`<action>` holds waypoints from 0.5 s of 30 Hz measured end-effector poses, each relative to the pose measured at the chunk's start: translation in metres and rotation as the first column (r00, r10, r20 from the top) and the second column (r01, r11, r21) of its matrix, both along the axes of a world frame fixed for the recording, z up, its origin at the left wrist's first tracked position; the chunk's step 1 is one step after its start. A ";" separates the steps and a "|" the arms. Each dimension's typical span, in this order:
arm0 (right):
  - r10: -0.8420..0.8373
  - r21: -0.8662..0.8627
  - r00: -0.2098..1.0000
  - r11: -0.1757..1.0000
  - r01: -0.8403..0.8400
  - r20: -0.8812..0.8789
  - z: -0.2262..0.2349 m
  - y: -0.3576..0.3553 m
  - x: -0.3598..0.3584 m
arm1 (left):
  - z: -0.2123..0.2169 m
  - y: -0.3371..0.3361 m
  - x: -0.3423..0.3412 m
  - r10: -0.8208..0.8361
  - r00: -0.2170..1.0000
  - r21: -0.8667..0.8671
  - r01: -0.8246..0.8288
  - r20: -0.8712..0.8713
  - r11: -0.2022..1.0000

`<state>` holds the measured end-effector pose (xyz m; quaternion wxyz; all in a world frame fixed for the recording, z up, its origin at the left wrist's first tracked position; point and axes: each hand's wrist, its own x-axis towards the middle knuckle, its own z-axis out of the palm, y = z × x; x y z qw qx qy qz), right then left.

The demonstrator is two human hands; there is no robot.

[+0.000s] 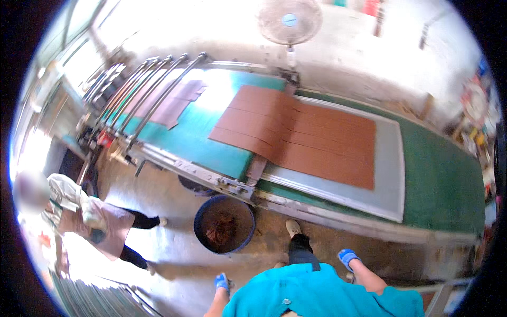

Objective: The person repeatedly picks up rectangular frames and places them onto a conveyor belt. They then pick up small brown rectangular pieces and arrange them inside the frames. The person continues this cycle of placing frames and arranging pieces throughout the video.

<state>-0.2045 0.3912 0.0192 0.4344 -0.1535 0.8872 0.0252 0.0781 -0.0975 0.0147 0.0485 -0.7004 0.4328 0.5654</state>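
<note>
My left hand [222,282], in a blue glove, hangs low beside my teal shirt, nearest the bucket. My right hand [347,258], also blue-gloved, is held out at my right side, short of the table's near edge. Neither seems to touch anything; both are small and smeared, so the fingers are not readable. In front of me a large brown sheet [332,142] with long parallel cuts lies partly on a pale framed board [392,164]. Its left part [240,119] rests over the teal belt [203,150].
Metal rollers [168,95] cross the belt at the left, above a pinkish-brown sheet [177,100]. A blue-rimmed tub [198,232] with reddish-brown scraps stands on the floor. At the left is another person [95,222]. A fan [290,21] stands behind the green table [443,169].
</note>
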 end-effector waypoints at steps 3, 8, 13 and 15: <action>-0.011 -0.122 0.997 0.993 0.002 -0.071 0.030 -0.069 -0.083 | 0.108 -0.002 -0.121 -0.029 0.941 -0.259 -0.063 -0.338 0.964; 0.067 -0.322 0.980 0.938 -0.126 -0.188 0.085 -0.169 -0.170 | 0.389 0.036 -0.307 -0.697 0.390 -0.776 -0.078 -0.601 0.626; 0.200 -0.560 0.967 0.825 -0.078 0.160 0.107 -0.231 -0.200 | 0.545 0.085 -0.383 -0.969 -0.019 -0.953 -0.186 0.247 -0.240; 0.427 -0.481 0.903 0.783 -0.395 -0.047 0.107 -0.250 -0.206 | 0.569 0.097 -0.397 -0.942 -0.042 -0.929 -0.183 0.334 -0.322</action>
